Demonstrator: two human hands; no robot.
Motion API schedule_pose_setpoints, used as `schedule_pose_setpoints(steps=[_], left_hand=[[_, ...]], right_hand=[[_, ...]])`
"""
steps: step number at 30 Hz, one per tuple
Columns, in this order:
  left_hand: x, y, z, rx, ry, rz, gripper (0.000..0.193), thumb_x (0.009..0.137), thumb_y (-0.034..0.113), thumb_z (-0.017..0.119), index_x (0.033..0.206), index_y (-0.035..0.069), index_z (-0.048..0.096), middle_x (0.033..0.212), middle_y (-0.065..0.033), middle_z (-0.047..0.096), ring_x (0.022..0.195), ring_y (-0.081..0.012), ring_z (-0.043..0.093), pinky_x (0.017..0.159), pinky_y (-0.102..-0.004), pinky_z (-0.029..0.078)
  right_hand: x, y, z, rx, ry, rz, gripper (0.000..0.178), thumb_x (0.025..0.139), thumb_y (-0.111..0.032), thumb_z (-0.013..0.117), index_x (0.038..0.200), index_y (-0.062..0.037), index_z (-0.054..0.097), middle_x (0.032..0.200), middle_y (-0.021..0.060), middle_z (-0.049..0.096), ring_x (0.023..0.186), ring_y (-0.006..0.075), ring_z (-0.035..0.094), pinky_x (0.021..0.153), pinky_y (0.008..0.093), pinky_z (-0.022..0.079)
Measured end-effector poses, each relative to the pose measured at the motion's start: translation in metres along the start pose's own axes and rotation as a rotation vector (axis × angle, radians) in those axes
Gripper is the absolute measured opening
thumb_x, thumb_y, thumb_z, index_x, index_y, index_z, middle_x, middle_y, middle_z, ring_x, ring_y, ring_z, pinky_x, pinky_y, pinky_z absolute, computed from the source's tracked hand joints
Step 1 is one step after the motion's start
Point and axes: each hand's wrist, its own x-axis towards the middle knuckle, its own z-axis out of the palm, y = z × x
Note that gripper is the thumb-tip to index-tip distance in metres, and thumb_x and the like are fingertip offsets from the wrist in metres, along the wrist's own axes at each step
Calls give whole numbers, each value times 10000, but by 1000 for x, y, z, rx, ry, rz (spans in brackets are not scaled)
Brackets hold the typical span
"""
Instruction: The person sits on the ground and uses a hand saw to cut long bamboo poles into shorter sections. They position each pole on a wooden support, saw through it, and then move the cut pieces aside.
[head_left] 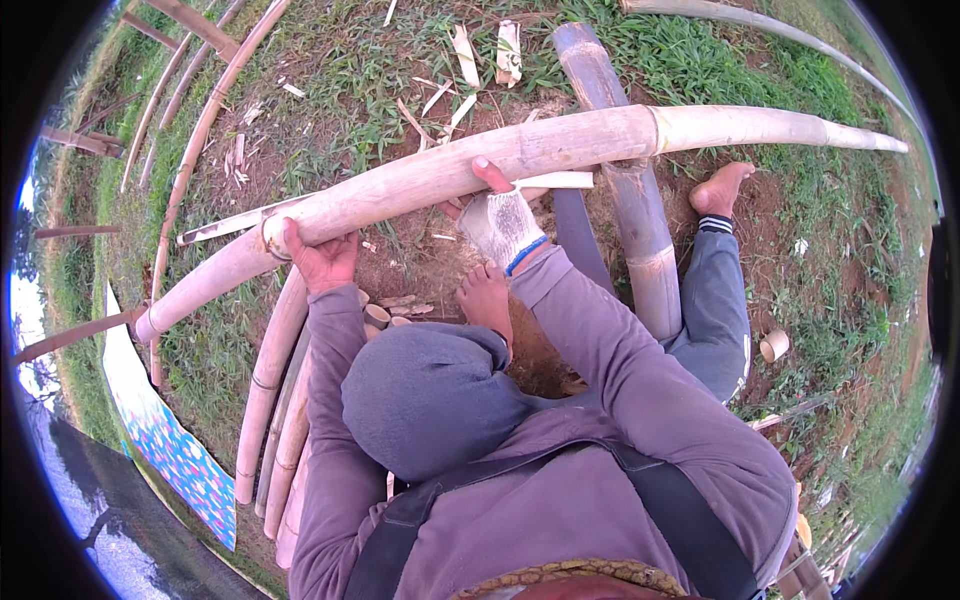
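Note:
A long, pale bamboo pole [400, 200] crosses in front of me, resting over a thicker grey bamboo log [640, 220]. My bare left hand [325, 262] grips its left part beside a node, thumb on top and fingers beneath. Further right, my right hand [500, 222], in a white glove with a blue cuff, holds the pole from the near side with its bare thumb laid on it. Its other fingers are partly hidden below. A pale split strip [560, 180] shows under the pole beside the glove. Next to the log lies a dark flat piece [580, 240] whose kind I cannot make out.
Several bamboo poles [265, 390] lie left of my legs. Split pieces [508, 55] and chips litter the grass and soil ahead. A short bamboo ring [773, 346] sits at the right. My bare feet [484, 296] are near the log. A patterned sheet [180, 440] lies far left.

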Motion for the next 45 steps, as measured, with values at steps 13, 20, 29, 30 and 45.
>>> schedule_pose_setpoints(steps=[13, 20, 29, 30, 45], left_hand=[[25, -33, -1, -53, 137, -85, 890, 880, 600, 829, 1556, 140, 477, 1517, -146, 586, 1436, -363, 535, 1217, -633, 382], [17, -5, 35, -94, 44, -6, 769, 942, 556, 810, 1510, 140, 499, 1474, -120, 627, 1422, -339, 566, 1250, -653, 347], [63, -30, 40, -9, 217, -136, 715, 956, 593, 793, 1485, 180, 547, 1469, -86, 635, 1351, -316, 597, 1184, -618, 405], [67, -31, 41, -18, 206, -125, 723, 957, 595, 792, 1492, 178, 543, 1470, -86, 634, 1351, -314, 597, 1187, -618, 401], [-92, -13, 36, 1348, -559, 972, 718, 906, 523, 840, 1454, 109, 629, 1384, -148, 680, 1250, -340, 680, 1154, -488, 449]], right_hand=[[72, -51, -143, -2471, -223, -418, 727, 936, -491, 800, 1463, -19, 631, 1494, 295, 616, 1408, 513, 541, 1192, 616, 394], [-5, -64, -95, -2145, -375, -432, 454, 898, -366, 835, 1212, -60, 713, 972, 252, 775, 907, 482, 756, 807, 579, 603], [-57, -71, -83, -1983, -541, -301, 468, 899, -320, 872, 1240, -46, 707, 1013, 257, 768, 946, 468, 749, 811, 535, 589], [-56, -72, -80, -1984, -547, -292, 476, 891, -317, 872, 1247, -48, 708, 1005, 262, 770, 943, 482, 746, 810, 551, 588], [-41, -103, -28, -2024, -775, -416, 439, 933, -237, 850, 1278, -26, 676, 957, 228, 729, 888, 420, 727, 786, 465, 559]])
